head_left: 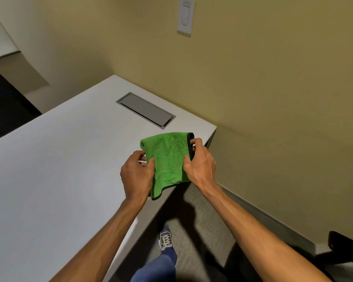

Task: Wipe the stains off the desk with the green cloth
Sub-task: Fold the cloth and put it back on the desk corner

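A folded green cloth (pixel 167 161) with a dark hem lies on the white desk (pixel 59 169), close to its right edge, with one corner hanging over that edge. My left hand (pixel 137 176) pinches the cloth's left side between thumb and fingers. My right hand (pixel 200 159) grips its right side along the dark hem. I see no stains on the desk surface in this view.
A grey cable hatch (pixel 146 109) is set into the desk behind the cloth. A beige wall with a switch plate (pixel 185 16) runs along the back. Right of the desk are carpet, my shoe (pixel 166 240) and a black chair base (pixel 346 245).
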